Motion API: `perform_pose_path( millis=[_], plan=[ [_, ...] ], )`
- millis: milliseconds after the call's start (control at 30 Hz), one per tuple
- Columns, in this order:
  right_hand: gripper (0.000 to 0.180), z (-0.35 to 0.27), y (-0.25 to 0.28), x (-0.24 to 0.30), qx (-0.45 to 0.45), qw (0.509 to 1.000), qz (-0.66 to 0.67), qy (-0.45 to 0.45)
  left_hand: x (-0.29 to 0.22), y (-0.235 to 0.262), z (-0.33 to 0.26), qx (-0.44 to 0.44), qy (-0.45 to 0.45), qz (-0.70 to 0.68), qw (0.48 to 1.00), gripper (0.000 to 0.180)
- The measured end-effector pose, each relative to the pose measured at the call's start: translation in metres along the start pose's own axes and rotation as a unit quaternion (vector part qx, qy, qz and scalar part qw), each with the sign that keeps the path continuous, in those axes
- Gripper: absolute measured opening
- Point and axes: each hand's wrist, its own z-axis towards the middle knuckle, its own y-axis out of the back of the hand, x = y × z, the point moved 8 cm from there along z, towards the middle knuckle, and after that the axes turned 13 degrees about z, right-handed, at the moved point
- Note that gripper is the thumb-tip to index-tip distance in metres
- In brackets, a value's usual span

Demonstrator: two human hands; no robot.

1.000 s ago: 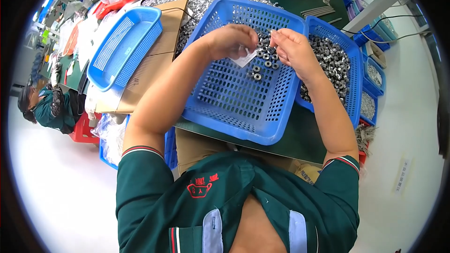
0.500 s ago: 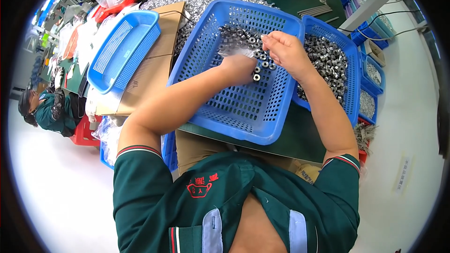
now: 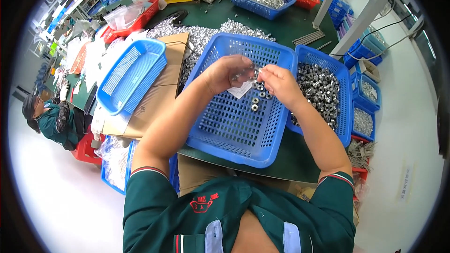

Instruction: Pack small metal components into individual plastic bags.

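Note:
Above a blue perforated basket (image 3: 225, 133), my left hand (image 3: 221, 74) is closed round a clear plastic bag (image 3: 244, 71) with metal pieces showing through the film. A white paper slip (image 3: 240, 90) hangs below the bag. My right hand (image 3: 280, 85) is closed in a pinch at the bag's right edge, a whitish bit showing at its fingertips. Several ring-shaped metal nuts (image 3: 255, 100) lie on the basket floor under my hands, partly hidden by them. Close by my right forearm, a second blue basket (image 3: 346, 107) holds a heap of metal nuts (image 3: 318, 86).
Shiny metal parts (image 3: 201, 44) are piled behind the basket. A light-blue basket (image 3: 126, 79) rests on cardboard (image 3: 161, 72) at left. Metal rods (image 3: 308, 37) lie near a grey post (image 3: 333, 0). A co-worker (image 3: 54, 117) sits far left.
My left hand has risen out of the basket with the bag, bringing the white slip into plain view. My right hand now meets it at the bag's edge. The view has tilted up.

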Motion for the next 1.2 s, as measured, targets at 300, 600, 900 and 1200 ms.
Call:
perform_pose_path(
  millis=[300,600,900,1200],
  plan=[
    [0.022,0.002,-0.002,0.001,0.003,1.000,-0.024,0.000,-0.009,-0.004,-0.002,-0.046,-0.046,0.093,0.994,0.020],
    [0.018,-0.028,-0.033,0.052,-0.069,0.802,-0.468,0.364,-0.003,0.002,0.000,-0.040,-0.013,0.147,0.988,0.018],
    [0.025,0.009,0.001,0.011,-0.031,0.987,-0.111,0.111,-0.014,0.001,0.000,-0.090,-0.031,0.235,0.967,0.015],
    [0.034,-0.002,-0.005,0.020,-0.069,0.957,-0.235,0.154,-0.067,-0.008,0.013,-0.139,-0.019,0.375,0.916,0.022]
  ],
)
